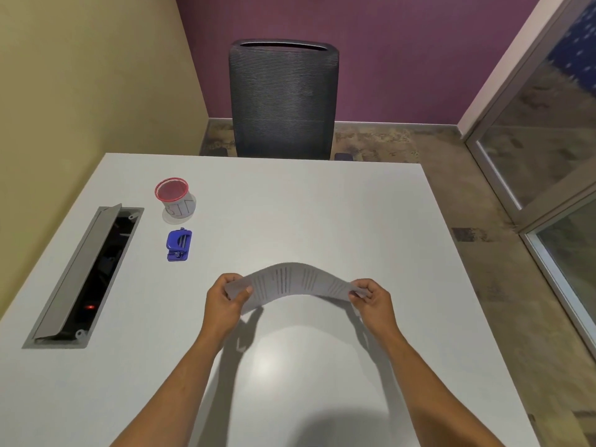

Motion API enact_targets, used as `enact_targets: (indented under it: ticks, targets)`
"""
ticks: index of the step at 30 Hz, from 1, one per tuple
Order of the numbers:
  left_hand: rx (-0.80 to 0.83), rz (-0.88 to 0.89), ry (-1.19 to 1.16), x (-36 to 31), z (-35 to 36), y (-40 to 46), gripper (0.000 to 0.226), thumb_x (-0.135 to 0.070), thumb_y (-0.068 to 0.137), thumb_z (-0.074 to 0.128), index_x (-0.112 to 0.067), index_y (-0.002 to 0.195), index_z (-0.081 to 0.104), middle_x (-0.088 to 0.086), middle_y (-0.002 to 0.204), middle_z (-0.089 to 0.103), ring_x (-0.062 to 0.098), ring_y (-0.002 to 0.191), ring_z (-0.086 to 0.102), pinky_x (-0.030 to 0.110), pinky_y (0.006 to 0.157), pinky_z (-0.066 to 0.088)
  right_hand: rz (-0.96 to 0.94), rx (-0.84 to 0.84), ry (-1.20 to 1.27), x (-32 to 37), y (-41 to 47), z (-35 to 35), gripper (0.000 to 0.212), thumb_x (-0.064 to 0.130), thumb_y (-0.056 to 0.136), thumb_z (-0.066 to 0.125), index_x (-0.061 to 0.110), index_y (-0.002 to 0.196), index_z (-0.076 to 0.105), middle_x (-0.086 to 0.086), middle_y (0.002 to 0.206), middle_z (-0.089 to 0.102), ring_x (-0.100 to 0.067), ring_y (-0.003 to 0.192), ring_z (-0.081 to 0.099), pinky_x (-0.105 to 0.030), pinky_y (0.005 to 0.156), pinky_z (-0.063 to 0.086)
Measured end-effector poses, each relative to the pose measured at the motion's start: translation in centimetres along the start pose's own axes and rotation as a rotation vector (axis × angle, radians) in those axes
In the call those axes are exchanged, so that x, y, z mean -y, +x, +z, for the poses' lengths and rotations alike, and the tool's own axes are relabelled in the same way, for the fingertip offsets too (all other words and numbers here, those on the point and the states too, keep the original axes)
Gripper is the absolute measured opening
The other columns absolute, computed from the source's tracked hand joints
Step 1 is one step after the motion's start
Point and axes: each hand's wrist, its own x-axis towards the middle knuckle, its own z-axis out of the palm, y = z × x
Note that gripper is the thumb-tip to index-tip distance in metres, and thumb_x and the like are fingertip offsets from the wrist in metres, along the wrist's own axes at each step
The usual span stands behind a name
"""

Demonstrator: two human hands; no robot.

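While arched upward, thin printed paper sheet, left hand pinching one end, right hand the other, above smooth white table.

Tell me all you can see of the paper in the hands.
The paper is a thin white sheet with rows of dark print, too blurred to read. It is held above the table, bowed upward in an arch. The left hand pinches its left end, the right hand its right end.
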Motion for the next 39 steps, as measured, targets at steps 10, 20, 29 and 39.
enact_targets:
  ticks: [10,20,29,39]
  targets:
    - [-0.004,0.1,0.015,-2.2,0.6,0.4,0.016,-0.01,0.087,0.067,-0.024,0.084,0.059,-0.006,0.086,0.063,0.012,0.078,0.056,0.027,0.066,0.043,-0.052,-0.049,0.011,1.5,0.8,-0.1,0.024,-0.004,0.088,0.064,0.019,0.095,0.063,0.0,0.093,0.069,-0.019,0.086,0.065,-0.014,0.071,0.051]
    - [0.178,-0.015,-0.435,-5.3,0.7,-0.5,0.018,-0.014,0.083,0.07,-0.019,0.097,0.062,0.005,0.093,0.069,0.019,0.084,0.062,0.037,0.071,0.049,0.238,0.004,0.589,-1.1,-0.1,-1.4,0.061,0.001,0.09,0.06,0.025,0.141,0.039,-0.011,0.148,0.046,-0.024,0.128,0.051,-0.045,0.108,0.037]
    - [0.262,-0.215,-0.547,-2.6,2.4,-2.3,0.033,-0.023,0.075,0.074,-0.025,0.107,0.067,0.006,0.106,0.073,0.019,0.094,0.069,0.043,0.082,0.055,0.221,0.051,0.642,2.6,0.3,-0.2,0.042,0.007,0.089,0.065,-0.009,0.125,0.049,-0.026,0.125,0.062,-0.03,0.113,0.065,-0.038,0.087,0.058]
    - [0.214,-0.077,-0.165,-1.9,0.4,-1.4,0.023,-0.005,0.079,0.076,-0.014,0.098,0.067,0.01,0.099,0.072,0.023,0.087,0.069,0.034,0.077,0.056,-0.074,0.002,0.189,5.1,0.7,-0.5,0.02,0.005,0.089,0.067,0.015,0.107,0.067,0.01,0.088,0.077,-0.004,0.078,0.071,-0.017,0.065,0.054]
